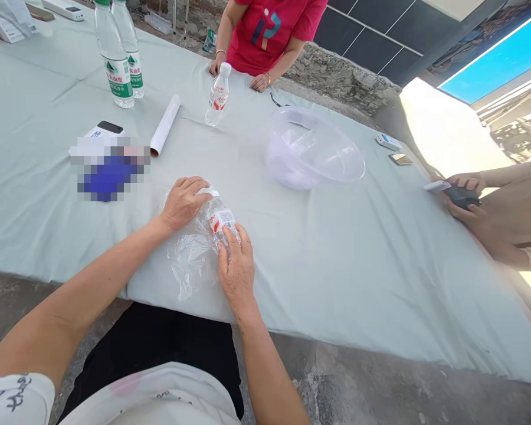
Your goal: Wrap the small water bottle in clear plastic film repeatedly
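Observation:
A small clear plastic bottle (221, 219) with a white cap and a red and white label lies on the table in front of me. It rests on and beside a crumpled sheet of clear plastic film (188, 265). My left hand (184, 203) is curled over the film by the cap end, its thumb touching near the cap. Wrapped over the lower part of the bottle is my right hand (238, 265), with fingers on its side. The film's edges under my left hand are hard to make out.
A film roll (166, 126), a standing small bottle (218, 94), two large water bottles (117, 77) and a clear plastic basin (316, 150) stand or lie on the covered table (358, 265). A person in a red shirt (277, 35) faces me; another person's hands (466, 195) are at right.

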The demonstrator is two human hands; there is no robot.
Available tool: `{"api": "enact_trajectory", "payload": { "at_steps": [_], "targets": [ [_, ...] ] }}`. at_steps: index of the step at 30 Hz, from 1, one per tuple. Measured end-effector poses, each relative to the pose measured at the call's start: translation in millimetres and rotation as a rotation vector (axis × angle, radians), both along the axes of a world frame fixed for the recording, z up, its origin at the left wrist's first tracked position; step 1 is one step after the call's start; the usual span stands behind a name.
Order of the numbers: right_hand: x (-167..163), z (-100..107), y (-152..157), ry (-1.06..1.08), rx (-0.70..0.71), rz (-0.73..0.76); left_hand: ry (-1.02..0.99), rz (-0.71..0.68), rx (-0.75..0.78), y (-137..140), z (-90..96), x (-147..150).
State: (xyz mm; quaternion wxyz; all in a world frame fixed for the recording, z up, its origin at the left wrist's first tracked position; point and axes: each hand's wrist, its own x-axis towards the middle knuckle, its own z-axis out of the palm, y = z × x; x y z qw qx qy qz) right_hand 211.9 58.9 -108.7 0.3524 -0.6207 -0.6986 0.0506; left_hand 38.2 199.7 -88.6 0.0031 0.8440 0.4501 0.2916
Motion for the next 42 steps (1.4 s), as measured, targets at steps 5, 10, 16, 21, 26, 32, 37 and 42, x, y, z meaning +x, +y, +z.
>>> {"api": "enact_trajectory", "payload": {
  "at_steps": [5, 10, 16, 21, 26, 32, 37, 42],
  "targets": [
    [0, 13, -1, 0.201, -0.1, 0.004, 0.026, -0.01, -0.043, -8, -9.6, -13],
    [5, 23, 11, 0.544, -0.234, -0.134, 0.038, -0.033, -0.047, -13, -15.8, -12],
    [13, 8, 21, 0.308, -0.188, -0.167, -0.022, -0.011, -0.114, -16, -16.7, -11],
    [6, 11, 13, 0.176, -0.182, -0.127, -0.014, 0.017, -0.152, -18, -13.1, -11],
    [-14, 18, 8, 0.253, -0.214, -0.136, 0.107, -0.059, -0.18, -26, -8.8, -18],
    [-16, 23, 8, 0.268, -0.169, -0.107, 0.235, -0.047, -0.162, -27, -9.8, -24],
    [-9, 17, 9, 0.115, -0.058, -0.098, 0.269, -0.061, -0.164, -16, -9.9, -17],
    [-11, 10, 9, 0.013, 0.025, -0.079, 0.35, -0.1, -0.251, -7, -3.3, -23]
  ]
}}
